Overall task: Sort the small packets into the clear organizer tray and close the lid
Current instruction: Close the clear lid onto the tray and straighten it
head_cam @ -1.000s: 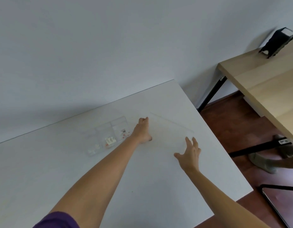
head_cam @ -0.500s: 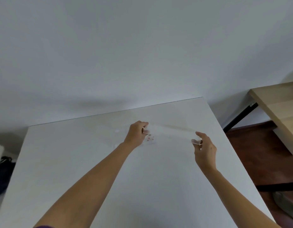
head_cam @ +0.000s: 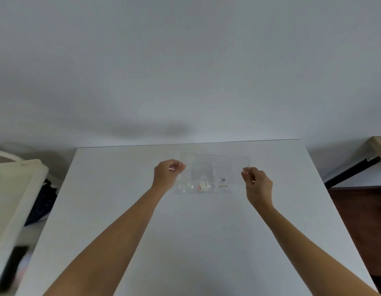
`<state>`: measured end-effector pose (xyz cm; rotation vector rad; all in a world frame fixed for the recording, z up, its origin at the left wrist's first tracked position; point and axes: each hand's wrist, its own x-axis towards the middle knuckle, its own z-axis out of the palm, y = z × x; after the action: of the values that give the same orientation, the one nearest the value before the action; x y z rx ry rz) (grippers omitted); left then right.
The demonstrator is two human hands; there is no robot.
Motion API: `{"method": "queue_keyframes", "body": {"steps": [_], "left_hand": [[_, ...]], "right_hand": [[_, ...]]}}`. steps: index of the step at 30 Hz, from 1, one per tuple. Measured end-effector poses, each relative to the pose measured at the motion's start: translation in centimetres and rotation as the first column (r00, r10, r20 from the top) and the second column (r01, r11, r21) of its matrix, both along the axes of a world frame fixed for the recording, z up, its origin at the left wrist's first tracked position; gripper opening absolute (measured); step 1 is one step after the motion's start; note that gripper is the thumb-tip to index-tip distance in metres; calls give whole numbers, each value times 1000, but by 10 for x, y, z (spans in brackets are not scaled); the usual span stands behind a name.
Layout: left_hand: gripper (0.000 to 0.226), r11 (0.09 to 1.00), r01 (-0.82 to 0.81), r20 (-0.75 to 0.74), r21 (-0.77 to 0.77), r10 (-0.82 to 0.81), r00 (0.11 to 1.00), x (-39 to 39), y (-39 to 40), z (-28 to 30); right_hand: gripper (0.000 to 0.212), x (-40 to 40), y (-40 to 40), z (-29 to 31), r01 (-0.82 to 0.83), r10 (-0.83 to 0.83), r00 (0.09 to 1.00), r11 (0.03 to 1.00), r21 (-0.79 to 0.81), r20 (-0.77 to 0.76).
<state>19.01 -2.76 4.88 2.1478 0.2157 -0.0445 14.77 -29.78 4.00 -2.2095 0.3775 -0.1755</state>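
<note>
Around my work area, from the head view, I see a white table (head_cam: 185, 242) against a pale wall, with a cream-coloured object (head_cam: 16, 189) off its left edge and dark things below that, too blurred for me to name. At the far right a wooden desk corner (head_cam: 380, 144) shows with a black leg (head_cam: 352, 174) slanting down toward dark floor. Nothing lies on the table between me and the tray (head_cam: 203, 188), which sits toward the far edge, clear, divided into compartments. Small packets (head_cam: 204, 185) rest in its near compartments, an orange-and-white one in the middle and one with a label to the right. Above the tray I hold the clear lid (head_cam: 215, 165), tilted up with its far edge higher. My left hand (head_cam: 167, 175) pinches the lid's left edge, fingers curled tight against the thumb. My right hand (head_cam: 258, 184) pinches the right edge the same way. Both my bare forearms reach forward, spread apart, wrists raised off the tabletop.
</note>
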Motion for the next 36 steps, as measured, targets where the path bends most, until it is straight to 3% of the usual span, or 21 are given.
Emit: {"method": "queue_keyframes", "body": {"steps": [5, 12, 21, 36], "left_hand": [[20, 996, -86, -52, 7, 86, 995, 1, 13, -14], [28, 992, -52, -141, 112, 68, 988, 6, 16, -33], [39, 980, -22, -219, 200, 67, 973, 12, 14, -44], [26, 972, -47, -256, 230, 107, 961, 12, 9, -46]], "right_hand": [[25, 17, 16, -10, 20, -17, 996, 999, 37, -85], [26, 36, 24, -26, -4, 3, 984, 1000, -7, -179], [22, 47, 22, -39, -53, 36, 978, 996, -75, -204], [27, 46, 24, -41, -33, 20, 978, 998, -59, -206]]}}
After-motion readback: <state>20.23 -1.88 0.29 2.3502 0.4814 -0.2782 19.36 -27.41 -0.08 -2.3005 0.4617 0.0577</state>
